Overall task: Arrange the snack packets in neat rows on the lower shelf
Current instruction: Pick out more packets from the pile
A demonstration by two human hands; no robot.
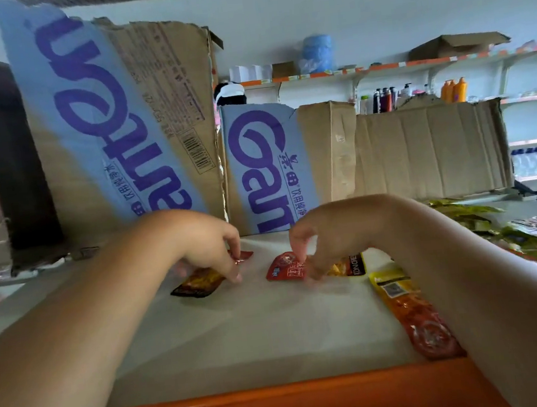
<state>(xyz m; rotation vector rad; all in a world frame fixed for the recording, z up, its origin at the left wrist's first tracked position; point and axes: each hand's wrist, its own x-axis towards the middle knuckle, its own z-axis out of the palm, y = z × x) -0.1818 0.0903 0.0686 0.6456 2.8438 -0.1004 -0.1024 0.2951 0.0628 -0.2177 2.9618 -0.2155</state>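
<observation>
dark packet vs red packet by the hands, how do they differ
The dark packet is black-edged with orange inside; the red packet is red with white print. The dark packet lies slanted at the left hand, the red packet at the right hand. Both lie on the shelf.

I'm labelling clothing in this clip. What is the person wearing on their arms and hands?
Nothing that shows: the left hand and right hand are bare, with no gloves, rings or watch, and no sleeve is in view.
</observation>
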